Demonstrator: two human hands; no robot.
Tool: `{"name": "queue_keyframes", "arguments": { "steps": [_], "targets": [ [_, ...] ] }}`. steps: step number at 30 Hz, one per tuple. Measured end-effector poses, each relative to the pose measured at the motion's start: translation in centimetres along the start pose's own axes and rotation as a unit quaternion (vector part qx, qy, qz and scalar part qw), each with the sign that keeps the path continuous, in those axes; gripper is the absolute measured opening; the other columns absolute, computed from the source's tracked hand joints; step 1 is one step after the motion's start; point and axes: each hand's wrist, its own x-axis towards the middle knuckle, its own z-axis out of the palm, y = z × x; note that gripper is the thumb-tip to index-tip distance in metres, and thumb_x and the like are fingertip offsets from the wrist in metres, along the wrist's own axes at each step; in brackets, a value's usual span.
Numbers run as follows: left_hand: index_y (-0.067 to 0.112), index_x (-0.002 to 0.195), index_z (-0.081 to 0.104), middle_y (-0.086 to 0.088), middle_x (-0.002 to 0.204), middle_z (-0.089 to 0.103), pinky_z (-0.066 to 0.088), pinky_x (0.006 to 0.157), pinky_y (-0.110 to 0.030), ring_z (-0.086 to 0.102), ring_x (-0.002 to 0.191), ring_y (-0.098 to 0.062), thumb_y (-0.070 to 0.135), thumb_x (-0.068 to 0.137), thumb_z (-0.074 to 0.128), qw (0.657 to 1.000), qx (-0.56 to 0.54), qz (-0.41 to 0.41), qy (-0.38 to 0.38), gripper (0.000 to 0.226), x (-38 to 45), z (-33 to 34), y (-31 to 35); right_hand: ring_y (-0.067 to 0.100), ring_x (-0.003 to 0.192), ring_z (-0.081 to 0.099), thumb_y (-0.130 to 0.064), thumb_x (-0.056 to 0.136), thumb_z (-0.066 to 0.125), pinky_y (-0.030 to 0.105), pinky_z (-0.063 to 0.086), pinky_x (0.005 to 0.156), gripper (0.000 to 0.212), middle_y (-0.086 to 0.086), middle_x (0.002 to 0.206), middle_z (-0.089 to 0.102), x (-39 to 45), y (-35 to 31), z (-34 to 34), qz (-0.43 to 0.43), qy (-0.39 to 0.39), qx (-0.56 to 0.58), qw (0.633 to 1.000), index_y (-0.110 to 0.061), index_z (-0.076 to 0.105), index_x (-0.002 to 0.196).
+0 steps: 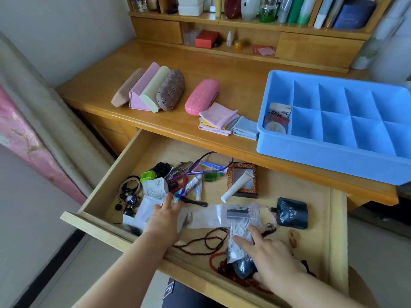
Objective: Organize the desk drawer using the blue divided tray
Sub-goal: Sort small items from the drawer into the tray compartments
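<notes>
The blue divided tray (333,156) sits on the desk top at right, with small packets (277,120) in its near-left compartment. Below it the wooden drawer (338,230) is pulled open and full of clutter. My left hand (163,218) lies flat, fingers straight, on clear plastic packets (142,215) in the drawer's left part. My right hand (270,252) rests with straight fingers on a clear bag of white items (238,236) and a dark pouch (243,266) near the drawer's front. A second dark pouch (292,213) lies at right.
Several glasses cases (155,87) and a pink case (202,96) line the desk top, beside folded cloths (220,117). In the drawer lie a white tube (236,185) on a framed box (242,174), bead strings (200,243), hair ties (130,185), and small tubes.
</notes>
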Motion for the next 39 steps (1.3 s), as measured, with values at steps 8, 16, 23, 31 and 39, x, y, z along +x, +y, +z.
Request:
{"name": "queue_keyframes", "arguments": {
  "steps": [8,16,23,31,39],
  "targets": [
    [0.034,0.120,0.048,0.004,0.099,0.059,0.048,0.067,-0.023,0.061,0.082,-0.012,0.038,0.077,0.065,0.959,-0.279,-0.034,0.030,0.046,0.9,-3.4,-4.4,0.011,0.089,0.061,-0.050,0.086,0.053,0.026,0.047,0.060,0.034,-0.015,0.093,0.062,2.1,1.3,-1.4,0.091,0.141,0.205,0.964,-0.049,0.042,0.118],
    [0.034,0.094,0.064,-0.005,0.077,0.064,0.055,0.057,-0.027,0.063,0.064,-0.015,0.031,0.083,0.063,0.811,-0.582,-0.025,0.061,0.012,0.5,-6.9,-6.0,-0.014,0.072,0.060,-0.028,0.077,0.076,0.014,0.039,0.057,0.026,-0.034,0.078,0.065,0.0,6.6,-4.5,0.131,0.207,0.500,0.831,-0.040,0.061,0.095],
    [0.034,0.128,0.043,0.011,0.127,0.047,0.047,0.091,-0.026,0.053,0.107,-0.007,0.039,0.076,0.069,0.966,-0.190,0.176,-0.013,0.059,-1.8,-0.6,1.9,0.003,0.112,0.054,-0.057,0.083,0.055,0.023,0.043,0.086,0.049,-0.028,0.133,0.042,-2.1,4.5,-2.4,-0.010,0.053,0.123,0.991,-0.053,0.038,0.129],
    [0.038,0.111,0.063,0.019,0.105,0.064,0.047,0.086,-0.023,0.059,0.093,-0.002,0.075,0.072,0.053,0.964,-0.229,0.120,-0.066,0.055,-1.2,-2.4,-1.3,-0.005,0.089,0.057,-0.062,0.077,0.062,0.009,0.040,0.072,0.036,-0.024,0.100,0.060,-0.8,3.4,-3.0,0.065,0.052,0.307,0.948,-0.058,0.048,0.110],
    [0.021,0.147,0.026,-0.010,0.150,0.027,0.030,0.110,-0.045,0.030,0.134,-0.035,0.036,0.078,0.070,0.944,-0.252,-0.174,0.126,0.083,4.6,-3.8,-10.7,-0.001,0.080,0.060,-0.025,0.086,0.067,0.011,0.037,0.062,0.013,-0.014,0.081,0.066,0.2,5.7,-2.4,0.201,0.100,0.461,0.859,-0.034,0.061,0.078]
  ]
}}
